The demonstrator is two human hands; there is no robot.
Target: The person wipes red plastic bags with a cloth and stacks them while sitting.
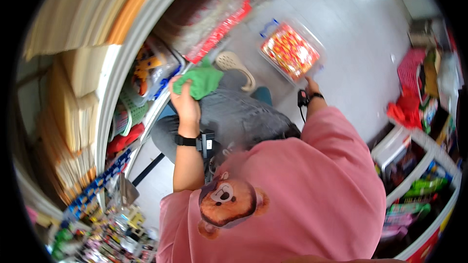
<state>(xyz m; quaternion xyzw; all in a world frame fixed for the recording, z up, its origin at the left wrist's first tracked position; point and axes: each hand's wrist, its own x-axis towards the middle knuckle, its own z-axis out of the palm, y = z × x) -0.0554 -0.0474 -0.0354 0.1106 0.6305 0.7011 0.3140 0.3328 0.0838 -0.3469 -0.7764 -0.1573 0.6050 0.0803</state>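
My left hand (185, 104) grips a crumpled green cloth (203, 80) above my knee, beside the edge of a shelf. On the grey floor ahead stands a clear plastic bin (275, 65) full of small items in shiny red and yellow wrappers. My right hand (313, 87) is at the bin's near corner with its fingers on the rim; most of the grip is hidden. A beige perforated clog (228, 60) is on my foot, between the shelf and the bin.
White shelving (109, 76) on the left bears paper stacks (73, 113), a green basket (134, 111) and a red object (126, 138). A bag with a red edge (219, 31) lies ahead. Right are a pink basket (409, 67) and a rack (420, 142) of packets. Small goods (113, 233) crowd the lower left.
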